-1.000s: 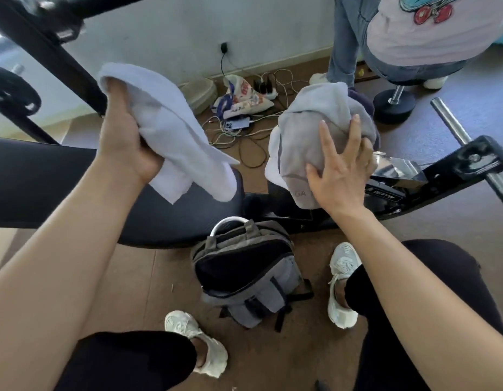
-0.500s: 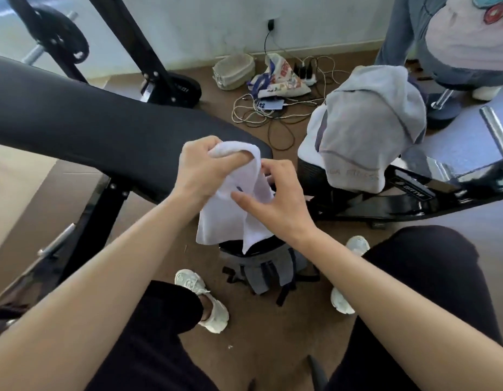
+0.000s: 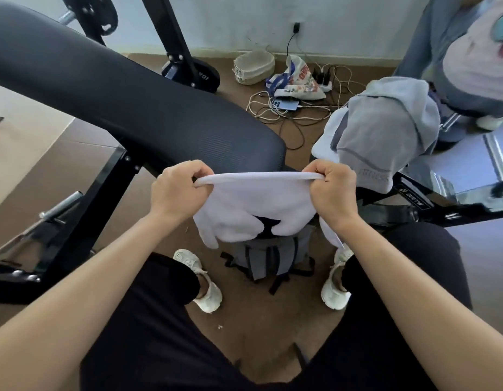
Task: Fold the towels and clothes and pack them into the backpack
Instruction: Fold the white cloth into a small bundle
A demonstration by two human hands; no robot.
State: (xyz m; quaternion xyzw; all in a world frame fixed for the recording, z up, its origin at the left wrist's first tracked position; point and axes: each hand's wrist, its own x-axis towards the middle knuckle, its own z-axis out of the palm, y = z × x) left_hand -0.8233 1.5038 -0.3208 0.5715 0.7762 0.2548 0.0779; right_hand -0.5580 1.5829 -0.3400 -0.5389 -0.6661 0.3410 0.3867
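A white towel [image 3: 253, 204] hangs stretched between my two hands above the grey backpack [image 3: 268, 259]. My left hand [image 3: 178, 194] pinches its top left corner and my right hand [image 3: 333, 193] pinches the top right corner. The towel's lower edge drapes in front of the backpack's dark opening and hides most of it. The backpack stands on the brown floor between my white shoes. A pile of grey and white clothes [image 3: 383, 136] lies on the black bench frame to the right, beyond my right hand.
A padded black bench [image 3: 109, 91] runs from the upper left to the middle. Cables, a phone and a printed bag [image 3: 298, 83] lie on the floor by the wall, next to a woven basket [image 3: 254, 66]. Another person [image 3: 470, 52] sits at the upper right.
My left hand brought the towel down from the upper left. My right hand left the clothes pile and took the towel's other corner. Both hands have spread it wide over the backpack.
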